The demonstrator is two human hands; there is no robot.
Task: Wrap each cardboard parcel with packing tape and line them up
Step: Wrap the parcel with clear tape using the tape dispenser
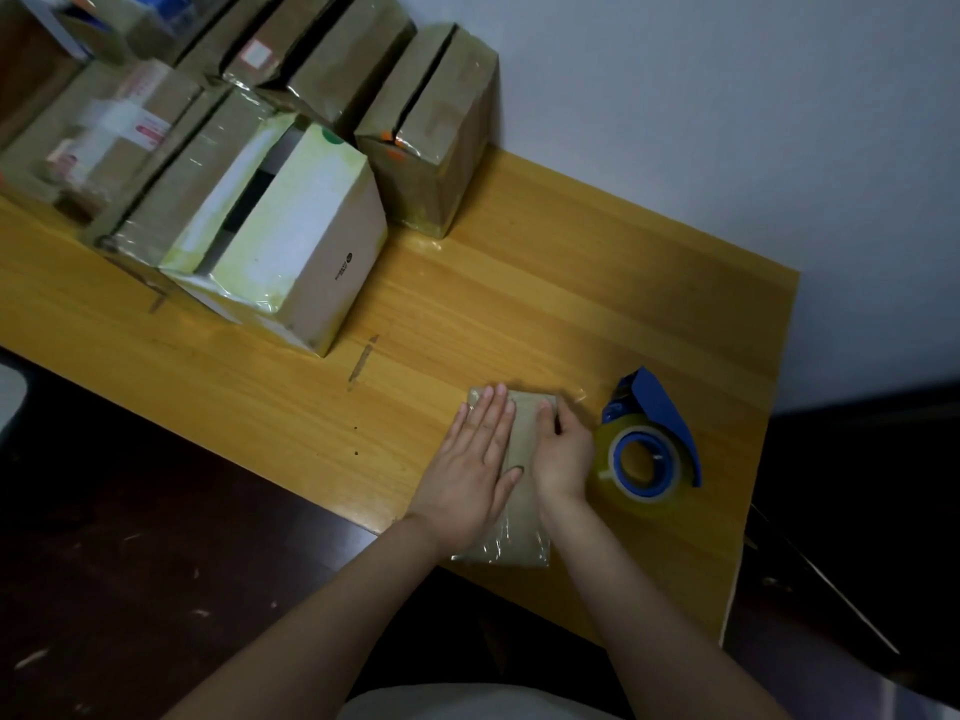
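A small flat cardboard parcel (522, 517) wrapped in glossy clear tape lies near the front edge of the wooden table (519, 283). My left hand (470, 470) lies flat on its left half with straight fingers. My right hand (563, 449) rests on the parcel's right side, fingers curled over its right edge. A blue tape dispenser (649, 439) holding a roll of clear yellowish tape sits on the table just right of my right hand.
Several taped parcels stand in rows at the back left: a brown one (431, 142) against the wall, a larger pale one (291, 236) in front, more behind. The table's right edge and front edge are close to the dispenser and parcel.
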